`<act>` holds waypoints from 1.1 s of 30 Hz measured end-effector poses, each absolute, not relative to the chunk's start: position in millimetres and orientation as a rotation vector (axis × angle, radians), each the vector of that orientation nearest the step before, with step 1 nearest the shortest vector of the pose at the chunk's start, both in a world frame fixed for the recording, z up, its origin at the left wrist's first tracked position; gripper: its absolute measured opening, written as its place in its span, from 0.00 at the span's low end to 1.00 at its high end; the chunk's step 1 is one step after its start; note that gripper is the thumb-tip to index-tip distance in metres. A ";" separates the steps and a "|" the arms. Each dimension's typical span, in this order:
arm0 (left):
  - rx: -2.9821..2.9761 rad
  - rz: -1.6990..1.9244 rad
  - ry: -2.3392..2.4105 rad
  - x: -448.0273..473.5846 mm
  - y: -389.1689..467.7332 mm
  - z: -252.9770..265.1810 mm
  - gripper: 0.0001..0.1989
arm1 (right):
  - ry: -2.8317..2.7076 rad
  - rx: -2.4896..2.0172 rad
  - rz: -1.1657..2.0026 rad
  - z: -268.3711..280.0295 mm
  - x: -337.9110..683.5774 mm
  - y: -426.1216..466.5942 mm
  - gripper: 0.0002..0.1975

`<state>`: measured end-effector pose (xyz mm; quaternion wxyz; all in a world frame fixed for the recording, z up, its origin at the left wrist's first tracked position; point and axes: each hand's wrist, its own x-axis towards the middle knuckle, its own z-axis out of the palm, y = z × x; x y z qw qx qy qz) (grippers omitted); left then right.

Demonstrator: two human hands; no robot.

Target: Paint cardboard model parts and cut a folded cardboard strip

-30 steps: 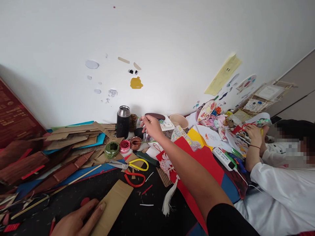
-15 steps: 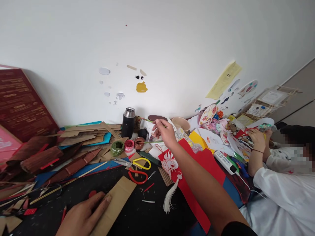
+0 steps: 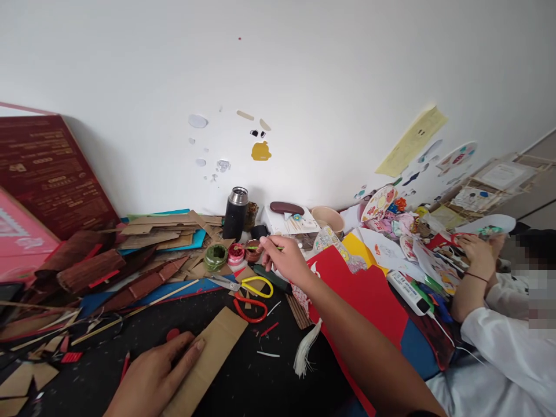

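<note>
My left hand (image 3: pixel 158 370) lies on a brown cardboard strip (image 3: pixel 212 353) on the black tabletop, thumb and index finger stretched out on it. My right hand (image 3: pixel 280 258) pinches a thin green paintbrush (image 3: pixel 255 248) that points left. Its tip is near the mouths of a pink paint jar (image 3: pixel 236 255) and a brown paint jar (image 3: pixel 252 253); I cannot tell whether it touches either. To their left stands a green paint jar (image 3: pixel 215 258). Scissors (image 3: pixel 256 286) with yellow and red handles lie open between my hands.
A black flask (image 3: pixel 236 214) stands by the wall, beside stacked cardboard (image 3: pixel 167 225). Brown-painted rolls (image 3: pixel 91 271) fill the left. Under my right forearm lie red paper (image 3: pixel 360 289) and a white tassel (image 3: pixel 307 353). A power strip (image 3: pixel 408 292) and another person's arm (image 3: pixel 473 278) are at right.
My right hand has come down with the paintbrush, from above the jars to beside their mouths. My left hand stays on the cardboard strip. The whole view has shifted slightly.
</note>
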<state>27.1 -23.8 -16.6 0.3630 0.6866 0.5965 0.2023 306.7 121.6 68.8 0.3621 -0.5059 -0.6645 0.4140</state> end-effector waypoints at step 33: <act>1.756 0.565 1.514 26.3 -26.7 -18.9 0.20 | -2.020 -1.629 0.818 24.4 275.2 127.7 0.32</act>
